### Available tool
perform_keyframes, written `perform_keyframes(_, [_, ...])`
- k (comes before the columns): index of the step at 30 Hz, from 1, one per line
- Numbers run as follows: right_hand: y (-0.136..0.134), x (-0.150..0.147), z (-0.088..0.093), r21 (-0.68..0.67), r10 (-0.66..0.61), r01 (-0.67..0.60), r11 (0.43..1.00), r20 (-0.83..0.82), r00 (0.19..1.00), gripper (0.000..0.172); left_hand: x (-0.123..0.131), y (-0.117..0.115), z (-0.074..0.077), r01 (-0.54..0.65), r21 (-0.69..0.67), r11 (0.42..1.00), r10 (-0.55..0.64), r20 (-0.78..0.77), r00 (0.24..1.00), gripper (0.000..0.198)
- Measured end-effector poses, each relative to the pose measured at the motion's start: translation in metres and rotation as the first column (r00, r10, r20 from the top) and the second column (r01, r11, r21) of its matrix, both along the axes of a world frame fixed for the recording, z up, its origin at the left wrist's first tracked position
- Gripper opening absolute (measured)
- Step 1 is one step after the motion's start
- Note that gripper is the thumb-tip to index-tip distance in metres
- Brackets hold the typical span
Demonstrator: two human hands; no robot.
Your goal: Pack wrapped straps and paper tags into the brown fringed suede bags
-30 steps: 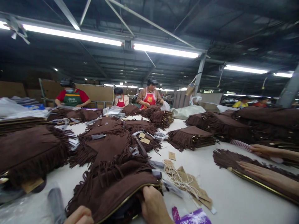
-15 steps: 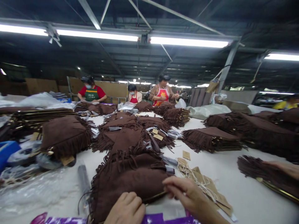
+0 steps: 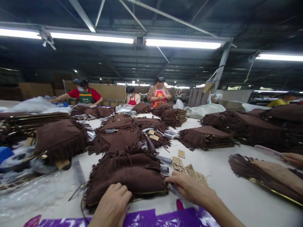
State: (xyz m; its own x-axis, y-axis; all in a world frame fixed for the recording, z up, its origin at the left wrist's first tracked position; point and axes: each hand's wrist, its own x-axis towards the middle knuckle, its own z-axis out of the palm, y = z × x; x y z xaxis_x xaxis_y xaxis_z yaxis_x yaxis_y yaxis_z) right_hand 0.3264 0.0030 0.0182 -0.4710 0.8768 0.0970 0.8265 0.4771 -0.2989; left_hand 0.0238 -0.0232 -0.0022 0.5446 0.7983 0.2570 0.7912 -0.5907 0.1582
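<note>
A dark brown fringed bag (image 3: 132, 178) lies in front of me with its brass-coloured zipper edge toward me. My left hand (image 3: 115, 200) is closed on the near edge of this bag, fingers bent over the fabric and thumb hidden beneath. My right hand (image 3: 189, 186) pinches the bag's right end, where the zipper stops; whether a zipper pull is between the fingertips I cannot make out. A thin dark cord (image 3: 83, 205) hangs off the bag's left side. Purple plastic packaging (image 3: 142, 217) lies at the table's near edge, below both hands.
Kraft tags with white strings (image 3: 195, 173) lie beyond my right hand. Stacked brown fringed bags (image 3: 205, 135) stand around the table (image 3: 213, 167). Clear plastic (image 3: 35, 195) lies at left. At right, a co-worker's hands (image 3: 276, 171) hold another bag and a brush-like strip. Several people work opposite.
My view has shifted slightly right. My right hand has come onto the bag's right end, and the left stays on its near edge. The co-worker's second hand has appeared at right.
</note>
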Motion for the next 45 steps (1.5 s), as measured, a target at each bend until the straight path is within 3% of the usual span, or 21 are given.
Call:
perform_keyframes(5, [0.0, 0.001, -0.001, -0.075, 0.005, -0.008, 0.997, -0.042, 0.999, 0.046, 0.028, -0.003, -0.002, -0.032, -0.025, 0.999, 0.03, -0.059, 0.998, 0.014])
perform_keyframes(10, [0.014, 0.005, -0.005, -0.215, -0.014, 0.008, 0.977, -0.029, 0.999, 0.044, 0.066, -0.001, 0.001, -0.045, -0.199, 0.979, 0.016, -0.147, 0.989, 0.019])
perform_keyframes(17, [0.02, -0.007, -0.003, -0.427, -0.061, 0.046, 0.903, -0.021, 0.998, 0.019, 0.096, -0.007, -0.005, -0.099, -0.29, 0.952, 0.112, 0.026, 0.993, 0.03])
perform_keyframes(20, [0.01, -0.011, 0.002, -0.357, -0.077, 0.08, 0.93, 0.025, 0.997, 0.02, 0.108, -0.008, -0.007, -0.171, -0.291, 0.941, 0.201, 0.078, 0.976, 0.043])
perform_keyframes(23, [-0.001, -0.013, 0.007, -0.194, -0.035, 0.045, 0.98, 0.053, 0.998, 0.016, 0.121, -0.006, 0.0, -0.219, -0.329, 0.919, 0.246, 0.044, 0.968, 0.056])
perform_keyframes(27, [-0.005, -0.014, 0.012, -0.089, -0.011, 0.02, 0.996, 0.104, 0.994, 0.023, 0.134, -0.003, 0.009, -0.235, -0.388, 0.891, 0.273, 0.045, 0.961, 0.048])
perform_keyframes(30, [-0.003, -0.015, 0.017, -0.132, -0.008, 0.02, 0.991, 0.096, 0.995, 0.028, 0.137, -0.003, 0.008, -0.226, -0.292, 0.929, 0.268, 0.113, 0.957, 0.034])
perform_keyframes(34, [0.005, -0.013, 0.02, -0.151, -0.043, 0.045, 0.987, 0.015, 0.999, 0.016, 0.132, 0.0, 0.008, -0.216, -0.217, 0.952, 0.24, 0.091, 0.966, 0.028])
perform_keyframes(38, [0.011, -0.01, 0.022, -0.162, -0.06, 0.059, 0.985, -0.001, 0.998, 0.016, 0.123, 0.005, 0.024, -0.225, -0.224, 0.948, 0.231, 0.003, 0.973, 0.028])
perform_keyframes(41, [0.012, -0.008, 0.03, -0.222, -0.007, -0.013, 0.975, -0.09, 0.996, 0.026, 0.113, 0.01, 0.039, -0.224, -0.179, 0.958, 0.218, -0.051, 0.975, 0.03])
perform_keyframes(45, [0.012, -0.007, 0.043, -0.264, 0.033, -0.088, 0.961, -0.204, 0.978, 0.026, 0.096, 0.014, 0.053, -0.226, -0.157, 0.961, 0.209, -0.114, 0.971, 0.024])
